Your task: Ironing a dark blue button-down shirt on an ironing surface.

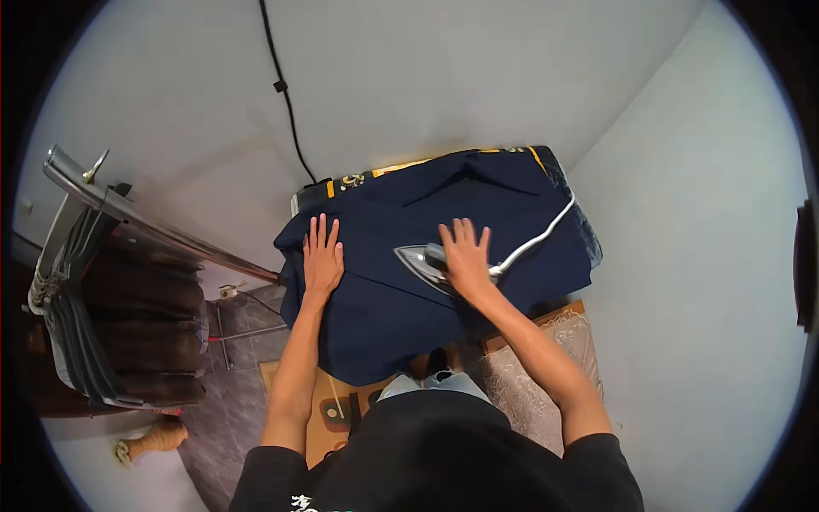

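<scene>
Cloth (375, 328) is spread over the patterned pad (351, 182), near edge hanging on your side, creases toward the far side. Your left hand (323, 263) lies flat on its left part, fingers extended, pinching nothing. Your right hand (467, 264) is over the iron (416, 263), which sits on the cloth, tip pointing left and slightly away from you. Fingers there look straight and blurred; can't tell if you've closed around the handle (436, 253). Cloth should handle light, soft, limp; likely to bunch or slide, so pin it with a flat palm or take it by an edge. Iron is rigid, probably the heavier item, maybe hot underneath: handle only. White cord (546, 232) runs off right, could drag.
</scene>
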Demonstrator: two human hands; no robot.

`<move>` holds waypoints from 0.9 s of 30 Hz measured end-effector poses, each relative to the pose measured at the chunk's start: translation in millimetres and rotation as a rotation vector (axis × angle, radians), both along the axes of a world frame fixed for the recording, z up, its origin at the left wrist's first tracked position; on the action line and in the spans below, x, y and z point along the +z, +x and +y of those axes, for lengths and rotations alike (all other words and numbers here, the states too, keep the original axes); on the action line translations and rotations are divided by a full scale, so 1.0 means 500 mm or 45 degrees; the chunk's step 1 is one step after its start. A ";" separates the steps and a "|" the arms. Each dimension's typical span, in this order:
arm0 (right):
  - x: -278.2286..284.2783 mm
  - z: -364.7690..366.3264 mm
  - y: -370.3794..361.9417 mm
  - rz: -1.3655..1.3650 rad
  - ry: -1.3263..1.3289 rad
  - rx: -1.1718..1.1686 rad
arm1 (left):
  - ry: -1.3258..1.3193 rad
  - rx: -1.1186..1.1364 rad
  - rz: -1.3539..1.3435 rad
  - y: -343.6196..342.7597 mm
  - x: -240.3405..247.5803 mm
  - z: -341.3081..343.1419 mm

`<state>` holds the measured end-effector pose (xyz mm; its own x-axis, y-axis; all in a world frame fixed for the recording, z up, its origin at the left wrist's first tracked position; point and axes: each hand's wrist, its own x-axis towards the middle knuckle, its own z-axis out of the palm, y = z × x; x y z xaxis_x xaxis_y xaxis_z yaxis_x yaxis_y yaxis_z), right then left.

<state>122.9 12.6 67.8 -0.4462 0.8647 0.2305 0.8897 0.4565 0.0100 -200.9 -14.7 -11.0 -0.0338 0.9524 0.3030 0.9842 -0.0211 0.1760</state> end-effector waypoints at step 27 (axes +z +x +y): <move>-0.026 0.136 -0.186 0.070 -0.002 -0.088 | -0.020 0.209 -0.183 0.087 -0.003 -0.097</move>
<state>29.8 80.7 54.8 -0.3721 0.8935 0.2515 0.9183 0.3939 -0.0406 -157.5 -63.1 -12.3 -0.2304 0.9352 0.2691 0.9390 0.1411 0.3136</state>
